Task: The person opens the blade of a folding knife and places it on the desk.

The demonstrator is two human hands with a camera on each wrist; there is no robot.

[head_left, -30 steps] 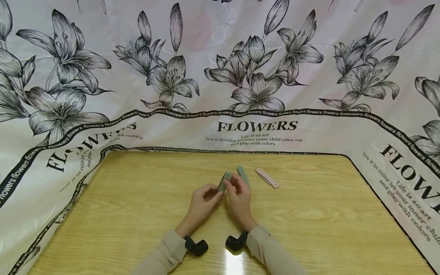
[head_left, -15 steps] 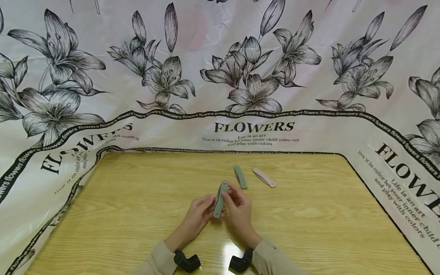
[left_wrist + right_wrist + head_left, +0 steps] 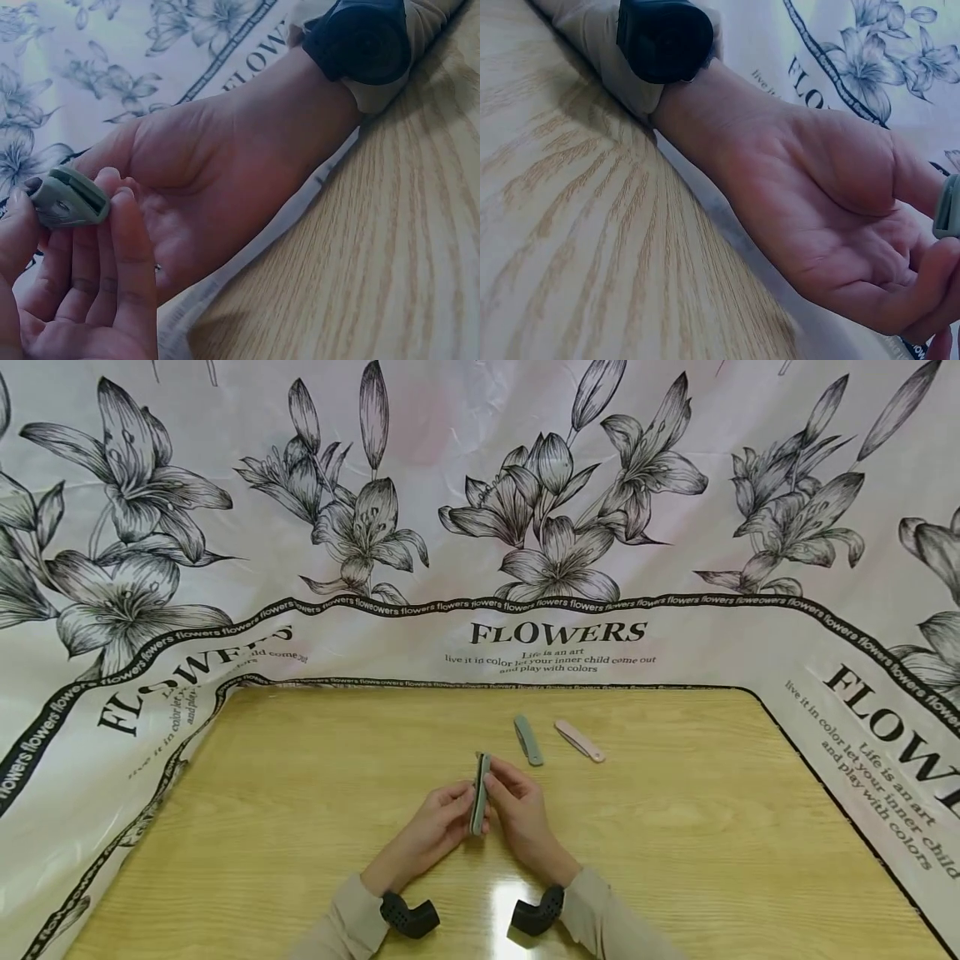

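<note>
A slim sage-green object (image 3: pixel 480 800), which looks like a folded pocket knife, stands nearly on edge between both hands. My left hand (image 3: pixel 437 820) holds its left side and lower part between thumb and fingers. From the other side my right hand (image 3: pixel 522 806) pinches it, the thumb near its upper half. A long slot shows in the green handle (image 3: pixel 71 199) in the left wrist view; only one end of the green handle (image 3: pixel 949 208) shows at the right wrist view's edge. Several fingertips are hidden behind it. Whether any blade is out, I cannot tell.
Farther back on the wooden table (image 3: pixel 300 777) lie a second green folded piece (image 3: pixel 528 741) and a pink folded piece (image 3: pixel 580 741), side by side and apart. A flower-printed cloth (image 3: pixel 375 643) rises behind the table and at both sides.
Both hands have come down toward the body with the green folded knife, away from the second green piece. It was face up half a second ago and now shows its narrow edge.
</note>
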